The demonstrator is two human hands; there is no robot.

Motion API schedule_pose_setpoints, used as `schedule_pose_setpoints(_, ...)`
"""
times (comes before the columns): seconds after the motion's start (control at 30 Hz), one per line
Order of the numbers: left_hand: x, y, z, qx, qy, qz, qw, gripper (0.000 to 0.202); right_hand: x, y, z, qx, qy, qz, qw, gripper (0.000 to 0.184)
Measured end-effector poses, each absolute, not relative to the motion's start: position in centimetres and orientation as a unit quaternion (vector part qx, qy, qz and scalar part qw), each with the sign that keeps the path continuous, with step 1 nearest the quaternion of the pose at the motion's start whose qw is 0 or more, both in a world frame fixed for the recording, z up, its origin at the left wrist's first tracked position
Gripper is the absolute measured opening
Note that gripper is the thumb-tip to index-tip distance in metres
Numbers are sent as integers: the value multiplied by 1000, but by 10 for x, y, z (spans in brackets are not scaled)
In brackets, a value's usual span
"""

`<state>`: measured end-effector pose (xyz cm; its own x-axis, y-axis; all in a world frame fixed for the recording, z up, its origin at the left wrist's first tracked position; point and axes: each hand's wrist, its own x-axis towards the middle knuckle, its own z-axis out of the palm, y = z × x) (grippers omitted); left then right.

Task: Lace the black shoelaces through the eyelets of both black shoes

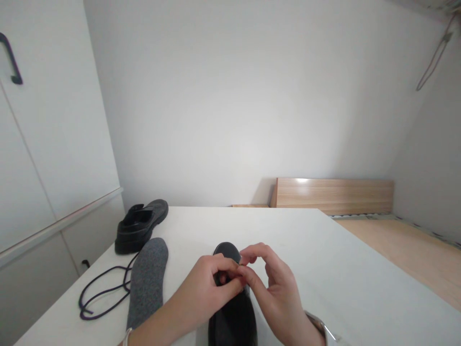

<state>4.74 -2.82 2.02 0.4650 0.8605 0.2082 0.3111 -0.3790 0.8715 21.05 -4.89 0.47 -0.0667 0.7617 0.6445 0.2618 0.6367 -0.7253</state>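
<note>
A black shoe (233,321) lies on the table (295,240) directly beneath the fingers, its long axis running away from the person, with the rounded far end showing just past the fingertips and the near end cut off by the bottom of the view. The left hand (212,288) reaches over from its left and covers the middle of it; the right hand (277,288) comes in along its right edge, so neither is clearly nearer, and their fingertips meet above the shoe's right side. Each thumb and forefinger are drawn close together, with only a narrow gap at the tips; a tiny bit of something may be pinched there, but I cannot tell what, or which hand has it. To the left lie a grey insole (148,283), a dark looped cord (103,290) and, farther off, a second black shoe (130,236). No brand, label or writing can be read anywhere.
</note>
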Motion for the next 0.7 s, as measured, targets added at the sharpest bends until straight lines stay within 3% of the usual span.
schedule_pose_setpoints(0.17, 40, -30, 20, 750, 388, 344, 412, 11, 215, -38, 6, -391, -662, 380, 514, 21)
schedule_pose_setpoints(0.23, 39, -30, 17, 775, 367, 379, 349, 12, 216, -36, 4, -401, -665, 410, 478, 17)
schedule_pose_setpoints(0.47, 45, -35, 0, 858, 281, 428, -31, 28, 218, -34, 3, -423, -633, 482, 434, 16)
schedule_pose_setpoints(0.57, 46, -36, -5, 867, 261, 414, -98, 26, 222, -30, 5, -419, -623, 511, 418, 23)
schedule_pose_setpoints(0.7, 44, -34, -7, 867, 253, 415, -110, 22, 226, -28, 5, -401, -628, 532, 404, 29)
